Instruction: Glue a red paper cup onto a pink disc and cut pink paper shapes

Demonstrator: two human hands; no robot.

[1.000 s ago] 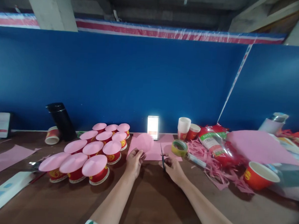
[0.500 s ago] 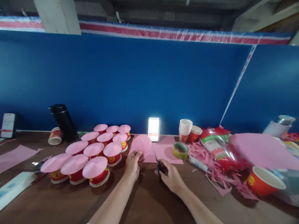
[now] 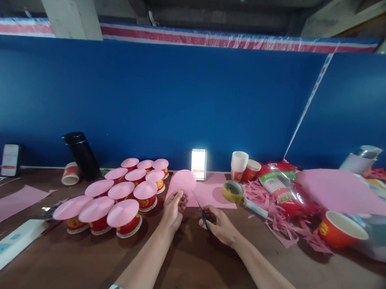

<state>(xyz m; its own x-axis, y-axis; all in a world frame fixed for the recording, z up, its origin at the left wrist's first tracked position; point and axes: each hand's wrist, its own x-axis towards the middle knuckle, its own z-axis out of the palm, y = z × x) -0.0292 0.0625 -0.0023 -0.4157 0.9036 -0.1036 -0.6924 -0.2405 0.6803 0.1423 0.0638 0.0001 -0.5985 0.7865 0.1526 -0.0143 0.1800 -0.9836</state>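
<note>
A round piece of pink paper (image 3: 184,179) is pinched at its lower edge by my left hand (image 3: 174,208). My right hand (image 3: 217,223) is closed round the dark handles of a pair of scissors (image 3: 203,213). The scissors' blades point up and to the left, with their tip close to the disc's right side; I cannot tell whether they touch it. Behind both hands a larger pink sheet (image 3: 209,195) lies flat on the table. Left of my left hand stand rows of upside-down red paper cups (image 3: 128,226), each topped with a shallow pink paper cone (image 3: 123,213).
A roll of tape (image 3: 233,191), stacked paper cups (image 3: 239,166), pink paper shreds (image 3: 282,222) and a red plastic bag (image 3: 283,188) lie to the right. A lit phone (image 3: 199,164) stands at the back. At left are a black bottle (image 3: 82,158) and a power strip (image 3: 9,251).
The disc's rounded outline now shows more distinctly above my left hand. The scissors' tip has shifted slightly left and down from the disc's edge. Both hands keep their grip.
</note>
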